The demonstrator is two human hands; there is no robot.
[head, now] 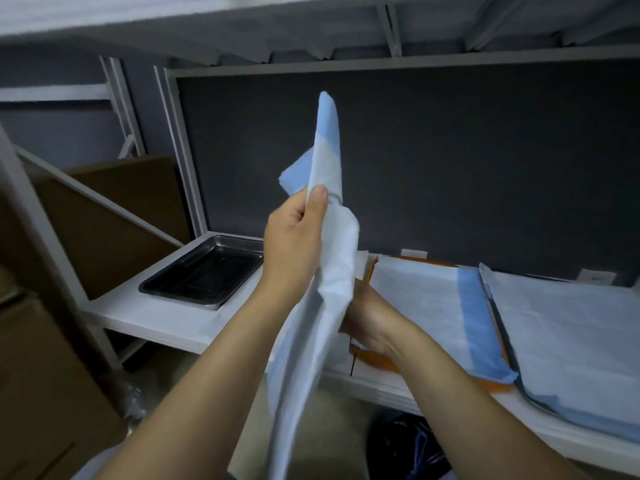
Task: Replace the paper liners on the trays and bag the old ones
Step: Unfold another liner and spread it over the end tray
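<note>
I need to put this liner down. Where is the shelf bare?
Bare shelf lies in front of the empty steel tray, at the left end. The orange tray and the lined steel tray crowd the right.

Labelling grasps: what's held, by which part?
The left hand grips the bunched paper liner in its upper part; the right hand, half hidden behind it, cannot be told.

Glossy metal tray (204, 271); matt, creased paper liner (329, 258).
</note>
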